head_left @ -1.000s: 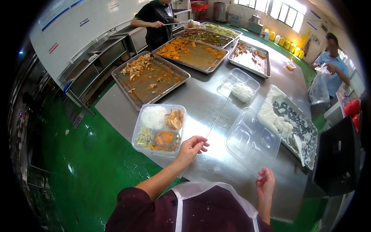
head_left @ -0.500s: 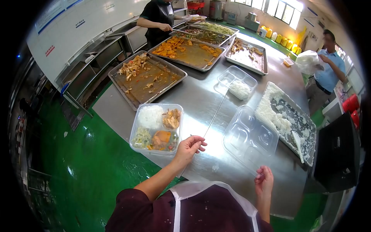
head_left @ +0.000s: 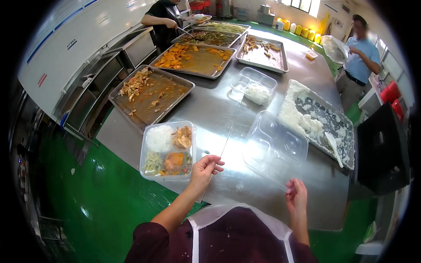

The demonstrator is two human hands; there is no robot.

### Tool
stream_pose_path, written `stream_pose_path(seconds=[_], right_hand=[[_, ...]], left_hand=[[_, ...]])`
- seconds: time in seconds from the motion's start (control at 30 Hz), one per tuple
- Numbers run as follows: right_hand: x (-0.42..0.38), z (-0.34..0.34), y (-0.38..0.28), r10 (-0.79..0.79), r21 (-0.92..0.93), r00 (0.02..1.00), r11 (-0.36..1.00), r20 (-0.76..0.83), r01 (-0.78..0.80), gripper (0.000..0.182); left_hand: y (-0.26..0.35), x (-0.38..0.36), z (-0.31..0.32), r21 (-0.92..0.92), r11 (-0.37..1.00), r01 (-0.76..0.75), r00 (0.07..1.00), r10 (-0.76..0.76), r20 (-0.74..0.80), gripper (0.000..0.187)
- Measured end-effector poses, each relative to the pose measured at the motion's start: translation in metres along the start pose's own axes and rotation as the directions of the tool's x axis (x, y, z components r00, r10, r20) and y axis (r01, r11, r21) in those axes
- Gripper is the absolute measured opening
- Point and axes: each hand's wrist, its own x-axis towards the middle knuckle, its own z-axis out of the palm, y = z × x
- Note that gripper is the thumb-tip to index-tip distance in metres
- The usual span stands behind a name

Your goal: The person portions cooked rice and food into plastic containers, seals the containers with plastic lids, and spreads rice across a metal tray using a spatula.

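Note:
A clear compartment meal box (head_left: 193, 151) with rice, greens, meat and orange pieces sits on the steel table. My left hand (head_left: 205, 170) hovers beside its near right side, thumb and fingers pinched together; whatever may be between them does not show. Farther right lies a clear plastic lid (head_left: 275, 147) with moulded compartment shapes. At its near right corner, my right hand (head_left: 297, 195) has its fingertips closed on the edge. Behind the lid stands another clear compartment box (head_left: 240, 81) with rice (head_left: 257, 93) in one section.
A rice tray (head_left: 351, 149) with a white paddle (head_left: 334, 147) lies right. Metal food trays (head_left: 175, 103) line the far left side. One person (head_left: 164, 22) uses a utensil there; another person (head_left: 360, 55) holds a plastic bag at right. A black box (head_left: 381, 151) stands right.
The view has shifted a little, so the table and its contents sit slightly differently in frame. Both hands keep nearly the same pose. The far-left person's utensil now shows over a tray.

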Motion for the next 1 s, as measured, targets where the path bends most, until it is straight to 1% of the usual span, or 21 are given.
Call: stream_pose_path(seconds=[0.3,0.4,0.6,1.0], right_hand=[[0.0004,-0.0012,0.0013,0.008,0.047,1.000,0.999,0.001,-0.008,0.013],[0.0012,-0.0020,0.0018,-0.007,0.019,1.000,1.000,0.001,0.007,0.013],[0.0007,-0.0006,0.0013,0.006,0.045,1.000,0.999,-0.001,-0.006,0.013],[0.0011,-0.0011,0.0014,0.005,0.032,1.000,0.999,0.001,-0.005,0.013]], left_hand=[[-0.0006,0.0002,0.0016,0.007,1.000,-0.015,1.000,0.015,0.013,0.018],[-0.0024,0.0005,0.0013,0.006,1.000,-0.031,0.999,0.031,0.014,0.016],[-0.0023,-0.0002,0.0013,0.007,1.000,-0.023,1.000,0.023,0.006,0.016],[-0.0037,0.0005,0.0014,-0.001,1.000,-0.024,1.000,0.024,0.017,0.016]])
